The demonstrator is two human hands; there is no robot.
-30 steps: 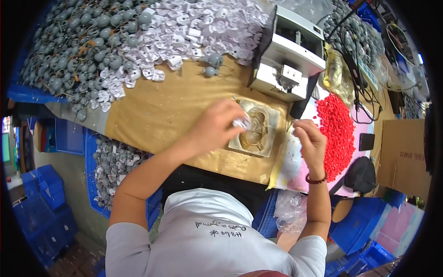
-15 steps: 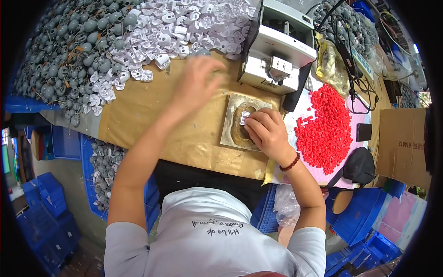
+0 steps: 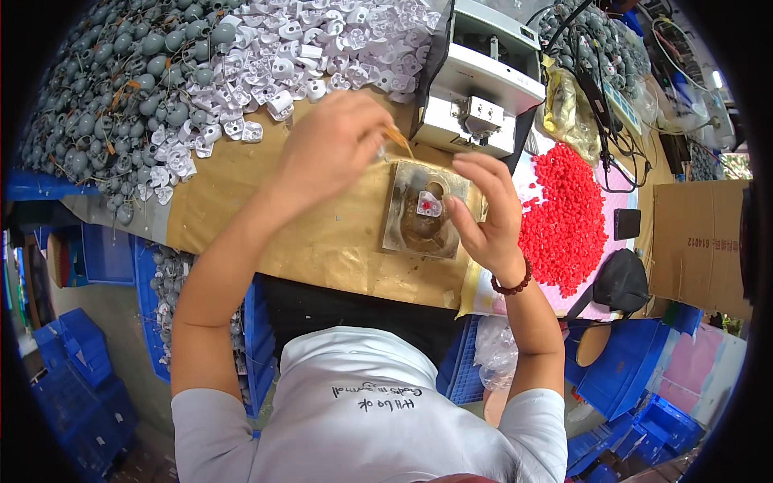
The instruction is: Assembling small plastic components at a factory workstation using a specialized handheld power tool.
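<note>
1. Left hand (image 3: 328,143), somewhat blurred, has its fingers drawn together on a thin orange strip (image 3: 396,137), which sticks out to the right; something greyish shows under the fingertips, too blurred to name.
2. Right hand (image 3: 501,224) is spread, thumb and fingers well apart, over the right side of a square metal block (image 3: 394,229) — whether the thumb touches it, I cannot tell. A dark red beaded bracelet (image 3: 513,283) circles that wrist.
3. Between the hands, a small white piece (image 3: 435,210) lies in the block's hollow, with a red bit (image 3: 426,206) on it.
4. Under the block is the brown-covered surface (image 3: 250,217).
5. Just beyond the block, to the far right, stands a white machine (image 3: 499,76).
6. Right of the right hand, a heap of red pieces (image 3: 568,221) spreads over a pink sheet; past it lie a flat black object (image 3: 627,224) and a black pouch-like thing (image 3: 624,282), with a cardboard box (image 3: 696,233) at the far right.
7. Far left — grey balls (image 3: 121,80) in a great pile, white shells (image 3: 322,44) heaped against their right side.
</note>
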